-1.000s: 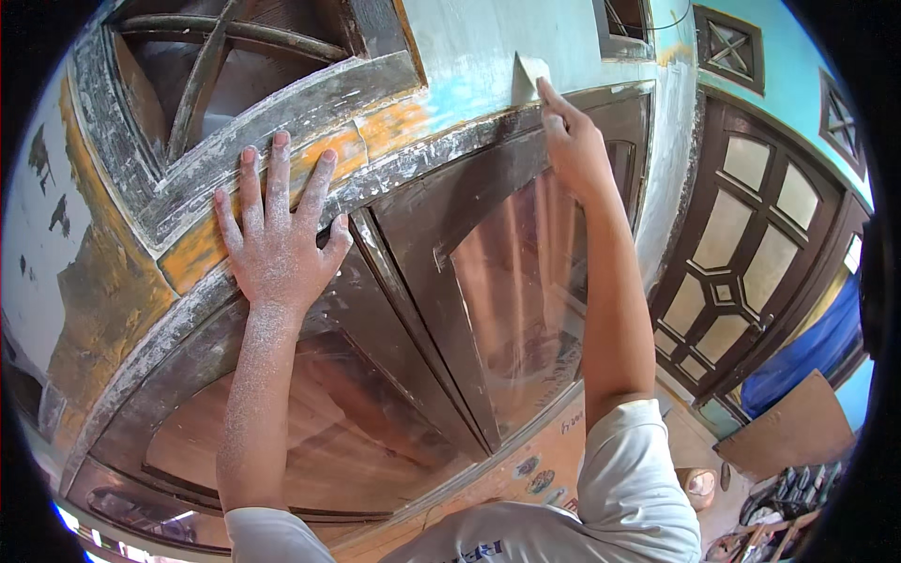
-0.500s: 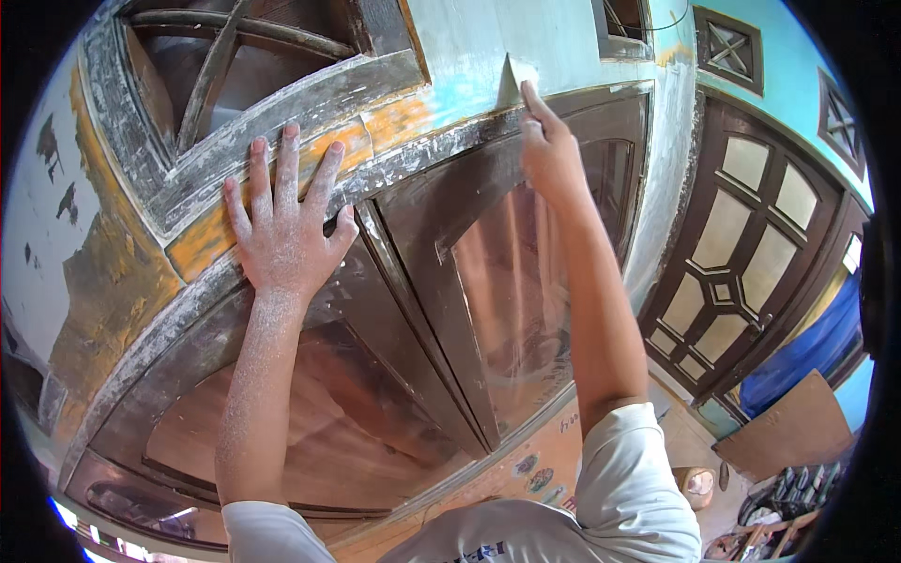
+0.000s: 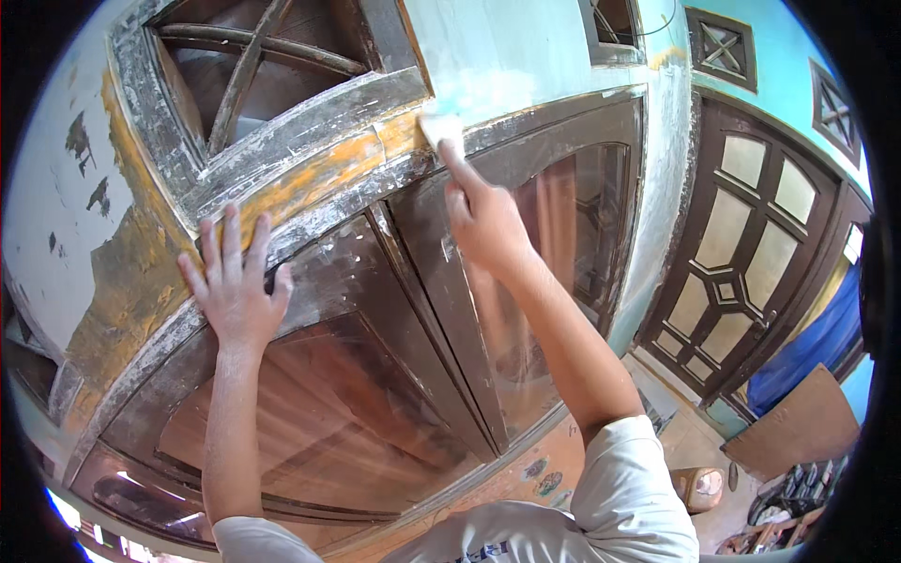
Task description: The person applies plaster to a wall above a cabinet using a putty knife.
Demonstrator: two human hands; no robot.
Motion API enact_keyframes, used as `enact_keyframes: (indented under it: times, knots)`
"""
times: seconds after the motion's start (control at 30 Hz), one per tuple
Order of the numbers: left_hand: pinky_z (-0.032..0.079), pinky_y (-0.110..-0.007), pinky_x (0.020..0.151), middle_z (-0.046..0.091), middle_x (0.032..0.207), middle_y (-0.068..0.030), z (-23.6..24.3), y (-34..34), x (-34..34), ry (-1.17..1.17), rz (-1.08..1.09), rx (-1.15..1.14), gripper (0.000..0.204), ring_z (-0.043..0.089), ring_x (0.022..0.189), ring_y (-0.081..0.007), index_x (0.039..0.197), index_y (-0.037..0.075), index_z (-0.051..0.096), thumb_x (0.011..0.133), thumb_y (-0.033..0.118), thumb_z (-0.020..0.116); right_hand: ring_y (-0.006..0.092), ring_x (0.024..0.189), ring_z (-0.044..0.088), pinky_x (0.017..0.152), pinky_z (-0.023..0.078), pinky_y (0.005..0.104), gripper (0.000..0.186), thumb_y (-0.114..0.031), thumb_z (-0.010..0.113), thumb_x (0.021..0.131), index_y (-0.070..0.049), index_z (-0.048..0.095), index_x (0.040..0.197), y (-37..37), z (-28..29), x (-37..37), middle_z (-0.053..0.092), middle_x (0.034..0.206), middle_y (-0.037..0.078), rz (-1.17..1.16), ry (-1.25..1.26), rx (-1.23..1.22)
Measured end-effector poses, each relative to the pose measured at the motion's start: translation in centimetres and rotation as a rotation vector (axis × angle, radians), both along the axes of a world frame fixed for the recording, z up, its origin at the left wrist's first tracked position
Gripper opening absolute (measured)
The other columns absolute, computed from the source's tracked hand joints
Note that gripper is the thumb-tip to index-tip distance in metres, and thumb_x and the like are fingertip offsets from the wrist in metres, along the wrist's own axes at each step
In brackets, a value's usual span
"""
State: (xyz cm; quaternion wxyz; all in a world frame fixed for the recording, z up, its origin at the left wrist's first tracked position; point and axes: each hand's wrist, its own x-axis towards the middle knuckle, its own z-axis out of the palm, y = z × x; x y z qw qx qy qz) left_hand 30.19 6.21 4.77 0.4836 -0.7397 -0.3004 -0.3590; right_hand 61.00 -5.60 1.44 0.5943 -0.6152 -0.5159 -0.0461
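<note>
A scraper (image 3: 439, 128) with a flat blade is gripped in my right hand (image 3: 488, 218), the index finger stretched along it. Its blade lies against the wall strip (image 3: 399, 134) of orange and bare patches, just above the dark window frame (image 3: 526, 141). Further left, my left hand (image 3: 235, 281), dusty with white powder, rests with spread fingers on the frame's edge and the orange strip. Nothing is in it. Pale blue paint (image 3: 507, 56) covers the wall above the scraper.
Above my left hand is a vent opening (image 3: 267, 70) with crossed wooden bars. To the right stand a brown door (image 3: 727, 253) with glass panes, a blue cloth (image 3: 807, 328) and a leaning brown board (image 3: 798, 422). Footwear (image 3: 807, 488) sits on a rack at lower right.
My right hand has moved the scraper left and down along the strip, from the blue paint to the orange part. My left hand has slid left and down along the frame.
</note>
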Motion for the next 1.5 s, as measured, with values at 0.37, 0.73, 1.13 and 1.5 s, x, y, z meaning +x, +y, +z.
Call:
enact_keyframes:
  times: [0.37,0.73,1.13,1.5]
  knots:
    - [0.019,-0.070,0.117,0.028,0.168,-0.0029,-1.1,1.2,-1.7,-0.107,0.050,0.074,0.070,0.024,0.155,-0.0350,0.155,0.034,0.044,0.088,0.043,0.064,0.0458,0.098,0.067,0.088,0.053,0.0486,0.056,-0.017,0.051,0.098,-0.027,0.046,0.153,0.6,-1.3,-5.4,0.070,0.103,0.027,0.108,-0.073,-0.012]
    - [0.018,-0.070,0.117,0.028,0.168,-0.0013,-1.0,0.6,-2.0,-0.124,-0.016,0.005,0.070,0.024,0.155,-0.0340,0.153,0.035,0.048,0.086,0.040,0.067,0.0404,0.088,0.070,0.082,0.054,0.0397,0.055,-0.012,0.050,0.097,-0.022,0.051,0.150,0.3,-1.7,-7.6,0.071,0.089,0.020,0.173,-0.107,-0.014]
    - [0.014,-0.068,0.120,0.024,0.170,-0.0018,-0.9,-0.6,-4.4,-0.052,-0.059,-0.152,0.074,0.018,0.156,-0.0320,0.156,0.036,0.041,0.087,0.040,0.068,0.0418,0.071,0.065,0.070,0.052,0.0417,0.051,-0.016,0.050,0.100,-0.023,0.049,0.151,0.2,-2.9,-11.2,0.066,0.081,0.025,0.145,0.034,-0.003]
    - [0.016,-0.069,0.119,0.024,0.170,-0.0032,-1.4,0.1,-4.8,-0.041,-0.050,-0.088,0.076,0.020,0.156,-0.0342,0.157,0.035,0.041,0.086,0.040,0.068,0.0402,0.067,0.065,0.067,0.051,0.0421,0.052,-0.015,0.049,0.100,-0.023,0.049,0.152,0.4,-3.3,-11.7,0.066,0.077,0.024,0.173,0.062,0.048]
